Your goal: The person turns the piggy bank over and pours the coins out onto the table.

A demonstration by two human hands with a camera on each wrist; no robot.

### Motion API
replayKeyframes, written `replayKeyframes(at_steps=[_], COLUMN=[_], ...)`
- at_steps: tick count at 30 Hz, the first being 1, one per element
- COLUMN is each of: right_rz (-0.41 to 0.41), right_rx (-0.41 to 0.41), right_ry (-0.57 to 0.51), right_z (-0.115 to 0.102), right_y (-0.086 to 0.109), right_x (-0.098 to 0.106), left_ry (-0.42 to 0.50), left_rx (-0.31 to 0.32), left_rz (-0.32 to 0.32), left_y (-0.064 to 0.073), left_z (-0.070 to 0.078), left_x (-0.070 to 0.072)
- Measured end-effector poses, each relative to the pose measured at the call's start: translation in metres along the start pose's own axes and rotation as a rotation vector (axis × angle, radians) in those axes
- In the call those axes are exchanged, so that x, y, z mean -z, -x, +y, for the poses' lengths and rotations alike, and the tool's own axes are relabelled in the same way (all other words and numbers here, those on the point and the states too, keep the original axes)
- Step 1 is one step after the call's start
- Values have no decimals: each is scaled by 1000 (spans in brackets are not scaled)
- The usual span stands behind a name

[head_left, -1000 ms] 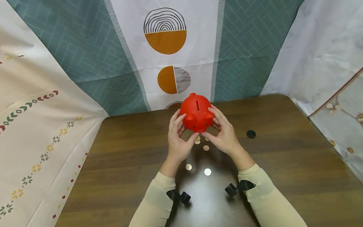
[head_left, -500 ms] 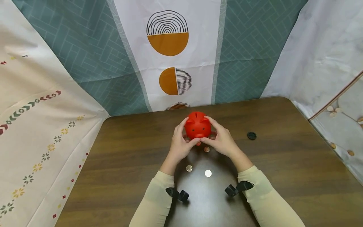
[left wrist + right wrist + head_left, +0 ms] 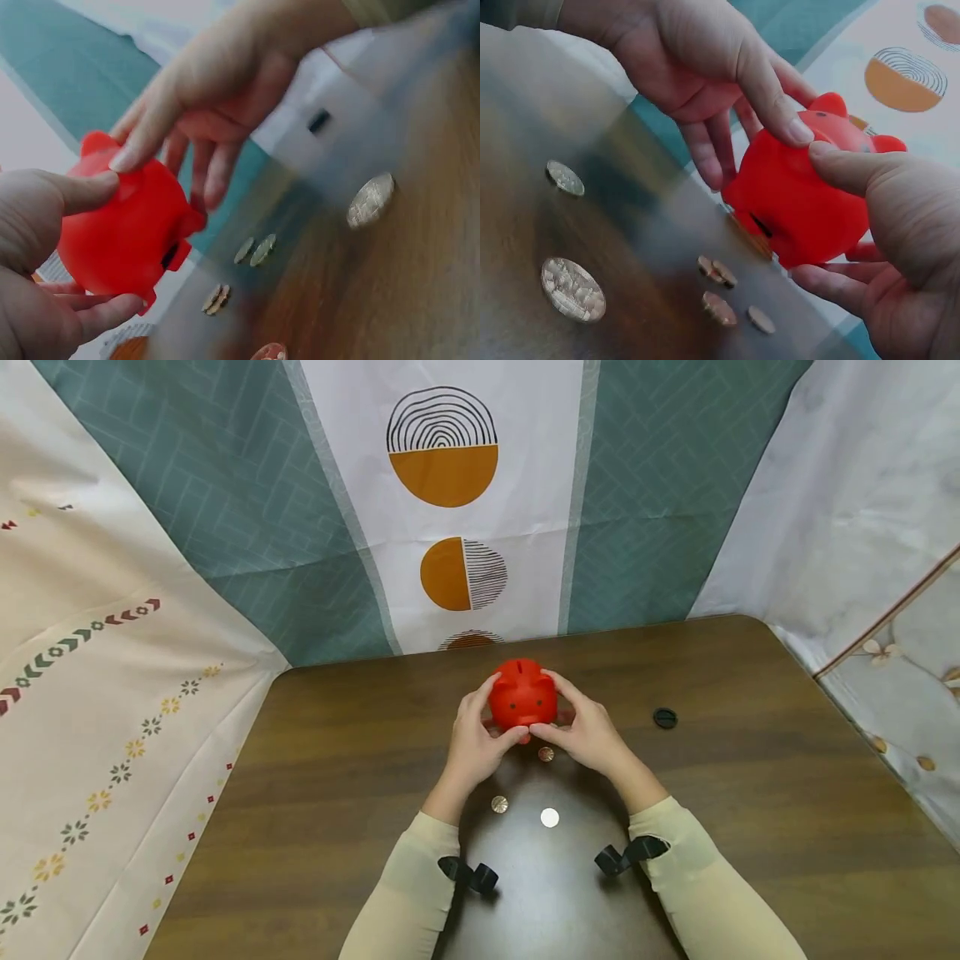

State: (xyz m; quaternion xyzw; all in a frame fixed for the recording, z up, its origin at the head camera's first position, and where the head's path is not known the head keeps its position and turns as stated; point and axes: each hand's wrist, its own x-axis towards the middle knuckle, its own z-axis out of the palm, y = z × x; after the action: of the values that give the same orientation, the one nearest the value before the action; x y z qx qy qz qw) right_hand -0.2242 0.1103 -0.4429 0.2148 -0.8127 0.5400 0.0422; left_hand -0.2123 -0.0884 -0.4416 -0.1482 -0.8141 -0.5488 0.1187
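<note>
A red piggy bank [image 3: 523, 697] is held between both hands, its face towards the person and its coin slot on top. The left hand [image 3: 476, 739] grips its left side and the right hand [image 3: 588, 731] its right side. Both thumbs meet at the snout, while the fingers wrap round the sides. In the left wrist view the bank [image 3: 124, 232] shows part of a dark opening in its underside. Loose coins lie on the table below the hands, among them a copper one [image 3: 546, 754], a gold-toned one [image 3: 499, 804] and a bright silvery one [image 3: 550, 817].
A black round cap [image 3: 665, 718] lies to the right of the hands on the brown wooden table [image 3: 337, 777]. More coins [image 3: 716, 271] show beneath the bank in the right wrist view. Patterned cloths [image 3: 645, 527] hang behind the table and at both sides.
Both hands have brought the piggy bank down and nearer, tilting it so its face shows instead of its top. Coins behind the snout are now covered. Over the last half second it barely moves.
</note>
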Motion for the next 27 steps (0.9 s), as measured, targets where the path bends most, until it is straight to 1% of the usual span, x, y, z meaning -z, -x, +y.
replayKeyframes(at_steps=[1,2,6,10,12,14,15,18,19,20,21,22,25,26,27], right_rz=[-14,-16,7,5,7,32,57,144,168,181,172,148,54,33,19], right_rx=[-21,-31,-37,-67,-63,-21,18,181,216,232,225,201,64,32,11], right_ry=[-2,-14,-38,-18,-7,1,4,26,30,41,45,47,39,42,36], right_z=[2,3,4,1,-5,-12,-15,-24,-22,-20,-18,-15,-4,-1,0], right_y=[0,0,0,0,1,2,2,3,2,1,0,0,-1,-1,-1], right_x=[-1,-1,-2,-2,-2,-2,-2,-1,-1,-1,-1,-2,-4,-5,-5], left_ry=[-3,5,31,7,-8,14,22,64,77,82,70,65,34,22,10], left_rx=[25,34,21,33,24,-21,-67,-253,-294,-311,-298,-255,-69,-25,3], left_rz=[-13,-23,-30,-60,-73,-67,-51,20,38,47,53,44,-21,-38,-48], left_y=[1,1,0,0,0,0,0,0,0,0,0,0,0,0,1], left_z=[-3,-4,-5,-6,-6,-4,-3,4,7,9,9,8,1,-1,-4], left_x=[0,0,1,2,3,4,4,6,6,6,6,6,5,5,5])
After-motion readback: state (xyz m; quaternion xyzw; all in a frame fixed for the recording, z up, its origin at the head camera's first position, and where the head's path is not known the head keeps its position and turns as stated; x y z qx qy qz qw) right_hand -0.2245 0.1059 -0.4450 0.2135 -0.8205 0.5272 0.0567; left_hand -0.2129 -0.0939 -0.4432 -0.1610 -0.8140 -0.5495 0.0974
